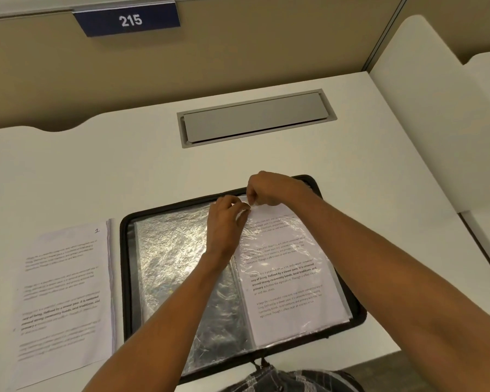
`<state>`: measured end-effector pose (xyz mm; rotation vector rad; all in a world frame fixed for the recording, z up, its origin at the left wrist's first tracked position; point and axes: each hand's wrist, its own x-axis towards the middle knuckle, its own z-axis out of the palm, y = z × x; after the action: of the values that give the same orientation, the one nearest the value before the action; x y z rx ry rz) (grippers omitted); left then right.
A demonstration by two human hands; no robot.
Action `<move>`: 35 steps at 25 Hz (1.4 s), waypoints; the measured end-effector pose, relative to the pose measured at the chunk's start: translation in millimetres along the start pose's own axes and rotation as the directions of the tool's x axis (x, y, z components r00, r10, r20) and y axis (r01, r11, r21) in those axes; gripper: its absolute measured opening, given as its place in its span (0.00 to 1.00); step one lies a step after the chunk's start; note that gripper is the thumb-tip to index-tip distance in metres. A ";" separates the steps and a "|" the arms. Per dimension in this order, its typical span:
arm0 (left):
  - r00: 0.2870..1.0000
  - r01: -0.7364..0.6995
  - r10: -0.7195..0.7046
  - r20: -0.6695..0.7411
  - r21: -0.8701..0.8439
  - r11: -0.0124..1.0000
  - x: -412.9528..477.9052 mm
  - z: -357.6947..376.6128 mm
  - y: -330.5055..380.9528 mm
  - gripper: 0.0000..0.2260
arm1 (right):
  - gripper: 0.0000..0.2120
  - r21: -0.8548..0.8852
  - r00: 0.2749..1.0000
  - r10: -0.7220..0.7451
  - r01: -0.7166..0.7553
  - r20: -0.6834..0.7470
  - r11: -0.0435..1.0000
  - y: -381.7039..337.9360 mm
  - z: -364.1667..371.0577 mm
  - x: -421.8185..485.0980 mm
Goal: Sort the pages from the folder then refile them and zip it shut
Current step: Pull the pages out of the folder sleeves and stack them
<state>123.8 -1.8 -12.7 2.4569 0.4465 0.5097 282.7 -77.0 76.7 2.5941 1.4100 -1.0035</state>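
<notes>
Clerk: Nearest item, at the folder's near edge: plaid cloth [289,380], part of the person's clothing. Both bare forearms reach out over it.

Checker: Folder entry?

Clerk: One black zip folder [123,278], lying open and flat on the white desk [96,171]. Zip pull [262,363] at its near edge. Left leaf: clear crinkled sleeves [176,256] catching glare. Right leaf: one printed page [289,281] in a clear sleeve, its top strip plain white above the crinkled plastic.

Checker: Hands?

Clerk: Left hand [227,219] and right hand [269,190], close together at the page's top edge, near the folder's spine. Each has its fingertips pressed together, pinching there. Whether each has paper or plastic, cannot tell.

Checker: Writing?

Clerk: On the page, bold lines read "way of living. Defined by a slower pace. It is centered around strong community bonds, local traditions, and primary". The rest is too small. Just left of the folder, a loose stack of pages [63,292], top sheet hand-marked "1", print blurred.

Checker: Surroundings, obstructions?

Clerk: Beyond the folder, a grey hatch [255,117] set in the desk, lid down. Farther beyond, a beige partition [238,58] bearing a dark blue plate [129,20] numbered "215". Right of the folder, a white divider panel [425,108]. The forearms cover the folder's spine and part of both leaves.
</notes>
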 end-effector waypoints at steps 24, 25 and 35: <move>0.931 -0.057 -0.083 0.357 0.366 0.929 -106.7 42.3 69.6 0.28 | 0.14 -0.181 0.967 -0.012 -0.036 -0.255 0.983 18.4 0.0 19.7; 0.931 -0.059 -0.081 0.357 0.365 0.929 -106.7 42.0 69.8 0.28 | 0.12 -0.174 0.973 -0.011 -0.029 -0.228 0.984 18.5 -1.7 19.7; 0.933 -0.066 -0.075 0.352 0.372 0.926 -106.9 43.8 69.9 0.28 | 0.08 -0.097 0.932 0.084 -0.126 -0.353 0.987 18.6 -22.0 23.1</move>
<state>64.2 -121.6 -31.0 2.8377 0.4255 -0.0499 317.3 -64.0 76.4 2.8204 1.3215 -0.4444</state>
